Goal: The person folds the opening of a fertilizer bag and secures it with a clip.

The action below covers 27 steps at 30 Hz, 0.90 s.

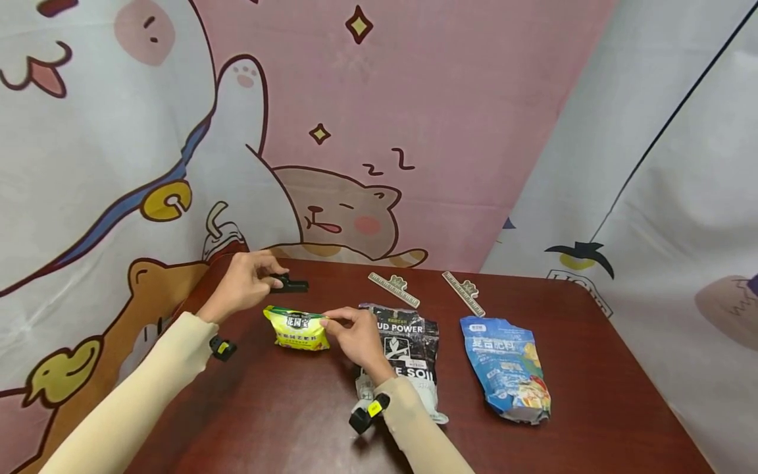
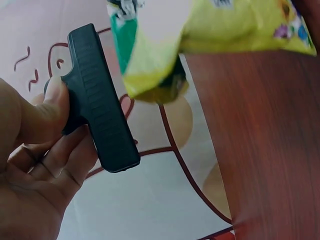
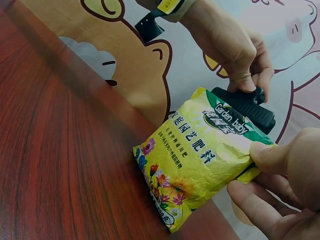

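Note:
My left hand pinches a black sealing clip by its handle, with the thumb on one side and fingers on the other. Just behind the top edge of a small yellow fertilizer bag, the clip is held clear of the table. With thumb and fingers, my right hand pinches the green-topped bag at its upper right corner. The bag stands tilted, its printed front and flower pictures facing the right wrist camera. From the head view I cannot tell whether the clip touches the bag.
A black-and-white soil bag lies under and beside my right forearm. Farther right is a blue fertilizer bag. Two pale clips lie toward the back of the dark red table. A printed cloth hangs behind.

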{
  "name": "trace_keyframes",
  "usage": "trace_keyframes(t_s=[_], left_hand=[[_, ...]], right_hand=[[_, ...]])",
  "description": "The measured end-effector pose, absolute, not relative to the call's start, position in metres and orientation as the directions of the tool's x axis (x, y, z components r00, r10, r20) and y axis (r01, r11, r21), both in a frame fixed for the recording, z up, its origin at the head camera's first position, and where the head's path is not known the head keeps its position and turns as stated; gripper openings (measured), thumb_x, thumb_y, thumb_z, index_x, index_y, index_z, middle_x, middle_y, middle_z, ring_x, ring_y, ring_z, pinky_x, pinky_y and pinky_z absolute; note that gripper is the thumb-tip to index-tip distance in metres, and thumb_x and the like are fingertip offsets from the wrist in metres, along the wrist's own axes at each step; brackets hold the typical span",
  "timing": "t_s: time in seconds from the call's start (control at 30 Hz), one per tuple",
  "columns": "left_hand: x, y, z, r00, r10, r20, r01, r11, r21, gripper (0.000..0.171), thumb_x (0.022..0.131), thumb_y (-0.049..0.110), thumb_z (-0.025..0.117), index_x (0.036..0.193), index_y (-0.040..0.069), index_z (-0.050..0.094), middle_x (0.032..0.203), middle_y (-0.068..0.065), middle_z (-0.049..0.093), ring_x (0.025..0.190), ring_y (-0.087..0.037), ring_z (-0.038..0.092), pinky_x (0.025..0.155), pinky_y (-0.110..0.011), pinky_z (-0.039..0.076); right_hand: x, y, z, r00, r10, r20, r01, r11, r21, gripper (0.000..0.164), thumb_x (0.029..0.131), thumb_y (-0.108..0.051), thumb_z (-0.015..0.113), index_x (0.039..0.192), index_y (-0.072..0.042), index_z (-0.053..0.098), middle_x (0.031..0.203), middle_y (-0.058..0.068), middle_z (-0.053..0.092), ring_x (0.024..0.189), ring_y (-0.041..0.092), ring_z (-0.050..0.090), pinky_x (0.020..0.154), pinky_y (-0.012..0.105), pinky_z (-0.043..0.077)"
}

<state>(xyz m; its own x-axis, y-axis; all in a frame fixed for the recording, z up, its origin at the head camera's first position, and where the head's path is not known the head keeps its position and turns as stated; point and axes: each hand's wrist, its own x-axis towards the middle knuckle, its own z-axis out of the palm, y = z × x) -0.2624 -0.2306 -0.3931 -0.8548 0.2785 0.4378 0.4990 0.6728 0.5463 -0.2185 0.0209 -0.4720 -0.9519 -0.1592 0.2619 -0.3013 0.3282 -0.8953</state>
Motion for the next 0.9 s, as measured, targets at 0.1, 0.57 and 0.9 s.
trace_keyframes(t_s=[0.1, 0.57, 0.9], left_hand=[[-0.255, -0.227, -0.391, -0.847, 0.286, 0.448, 0.513, 0.662, 0.547, 0.024, 0.081, -0.012, 0.073, 0.093, 0.007, 0.081, 0.084, -0.001, 0.068, 0.066, -0.013, 0.062, 0.059, -0.024, 0.052], [-0.231, -0.216, -0.393, -0.835, 0.312, 0.453, 0.54, 0.624, 0.565, 0.025, 0.078, -0.014, 0.076, 0.088, 0.008, 0.081, 0.084, -0.009, 0.067, 0.066, -0.013, 0.058, 0.058, -0.023, 0.051], [-0.224, -0.21, -0.395, -0.821, 0.346, 0.455, 0.565, 0.613, 0.553, 0.027, 0.077, -0.015, 0.075, 0.089, 0.009, 0.081, 0.081, -0.004, 0.066, 0.064, -0.012, 0.053, 0.056, -0.023, 0.046]], right_hand=[[-0.218, 0.021, -0.472, -0.951, -0.163, 0.264, -0.305, 0.332, -0.893, 0.01, 0.09, -0.022, 0.08, 0.099, -0.019, 0.084, 0.099, -0.002, 0.081, 0.097, 0.013, 0.073, 0.081, 0.023, 0.054], [-0.217, 0.021, -0.47, -0.954, -0.157, 0.254, -0.294, 0.34, -0.894, 0.011, 0.09, -0.023, 0.08, 0.099, -0.02, 0.084, 0.097, 0.0, 0.081, 0.095, 0.011, 0.073, 0.078, 0.023, 0.054], [-0.217, 0.021, -0.47, -0.963, -0.149, 0.225, -0.263, 0.332, -0.906, 0.007, 0.089, -0.024, 0.081, 0.095, -0.021, 0.084, 0.093, -0.002, 0.081, 0.081, 0.004, 0.069, 0.067, 0.021, 0.053]])
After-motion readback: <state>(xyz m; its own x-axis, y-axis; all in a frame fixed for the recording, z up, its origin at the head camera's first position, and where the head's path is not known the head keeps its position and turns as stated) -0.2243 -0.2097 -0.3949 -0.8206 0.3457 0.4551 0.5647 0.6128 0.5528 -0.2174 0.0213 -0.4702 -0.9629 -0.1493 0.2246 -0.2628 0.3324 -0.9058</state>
